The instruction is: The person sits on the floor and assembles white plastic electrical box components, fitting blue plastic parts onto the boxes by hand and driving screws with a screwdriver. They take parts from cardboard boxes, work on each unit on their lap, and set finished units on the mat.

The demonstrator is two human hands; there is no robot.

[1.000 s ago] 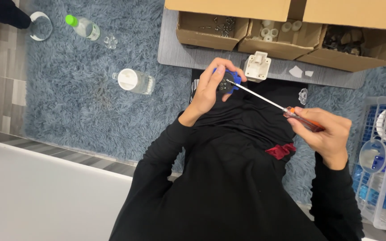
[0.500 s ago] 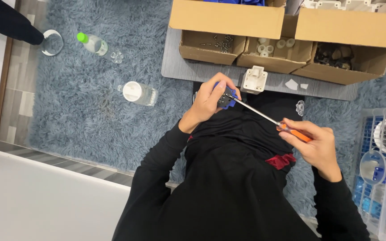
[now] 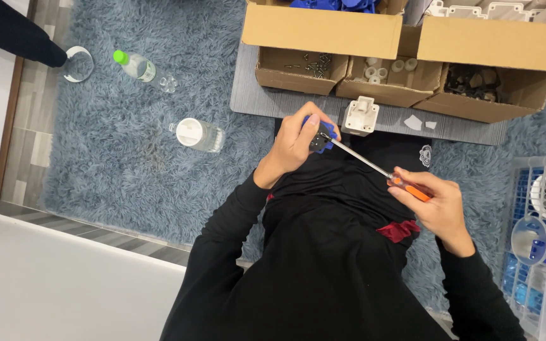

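My left hand grips a small blue and black part above my lap. My right hand holds an orange-handled screwdriver, and its long metal shaft runs up and left with the tip against that part. A white plastic housing stands on the grey board just beyond my left hand. I sit on a blue-grey shaggy rug in black clothes.
Open cardboard boxes hold screws, white rings and dark parts. A white-capped jar and a green-capped bottle lie on the rug. A white wire basket with blue and clear parts stands at right. Someone's dark sleeve shows top left.
The view has shifted slightly, so the boxes and bottles sit lower in the picture. My hands keep the same grip, with the screwdriver tip still on the blue part.
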